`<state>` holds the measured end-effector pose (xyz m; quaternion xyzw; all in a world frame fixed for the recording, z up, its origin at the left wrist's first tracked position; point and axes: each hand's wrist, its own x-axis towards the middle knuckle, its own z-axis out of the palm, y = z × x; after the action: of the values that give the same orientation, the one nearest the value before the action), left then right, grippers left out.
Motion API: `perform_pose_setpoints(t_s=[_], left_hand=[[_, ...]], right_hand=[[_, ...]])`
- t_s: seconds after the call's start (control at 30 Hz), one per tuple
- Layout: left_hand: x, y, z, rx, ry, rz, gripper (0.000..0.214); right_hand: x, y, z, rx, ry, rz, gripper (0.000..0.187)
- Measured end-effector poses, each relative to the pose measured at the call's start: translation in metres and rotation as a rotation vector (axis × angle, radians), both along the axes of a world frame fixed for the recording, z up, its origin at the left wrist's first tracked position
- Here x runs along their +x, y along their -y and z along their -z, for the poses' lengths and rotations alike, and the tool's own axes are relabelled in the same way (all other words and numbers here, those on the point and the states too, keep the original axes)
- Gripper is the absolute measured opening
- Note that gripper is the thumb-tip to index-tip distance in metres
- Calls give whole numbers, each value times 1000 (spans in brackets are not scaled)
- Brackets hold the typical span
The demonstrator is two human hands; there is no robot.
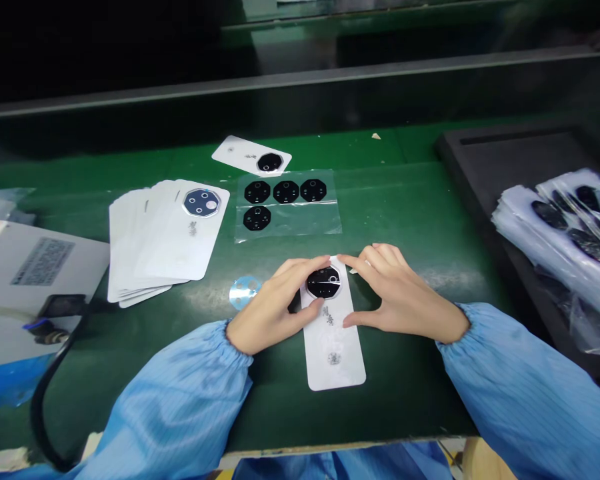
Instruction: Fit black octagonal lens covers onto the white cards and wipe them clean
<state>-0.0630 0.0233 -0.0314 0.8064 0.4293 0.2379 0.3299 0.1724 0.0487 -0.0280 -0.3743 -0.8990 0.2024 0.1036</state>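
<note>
A white phone back cover lies lengthwise on the green belt in front of me. A black octagonal camera lens piece sits in its upper end. My left hand grips the cover's left edge, fingers curled beside the lens piece. My right hand pinches the cover's top right corner, thumb resting on its right edge. A clear sheet with several black lens pieces lies beyond my hands.
A fanned stack of white covers lies at the left, with one more cover at the back. A peeled round film lies by my left hand. A black tray with bagged lens sheets stands right. Grey device and cable at left.
</note>
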Motion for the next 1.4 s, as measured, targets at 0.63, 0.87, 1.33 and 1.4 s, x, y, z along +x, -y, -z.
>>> perform_pose_setpoints(t_s=[0.63,0.87,1.33,1.4], left_hand=[[0,2,-1,6,-2,-25,67],[2,2,-3,-14,-32,-68,69],[3,2,-6,-19,-43,-91,67],[4,3,-6,-19,-50,-95,66]], right_hand=[[1,1,1,2,19,7,81],[0,1,1,-1,22,7,82],[1,1,3,-5,8,10,83],[1,1,3,-7,15,9,83]])
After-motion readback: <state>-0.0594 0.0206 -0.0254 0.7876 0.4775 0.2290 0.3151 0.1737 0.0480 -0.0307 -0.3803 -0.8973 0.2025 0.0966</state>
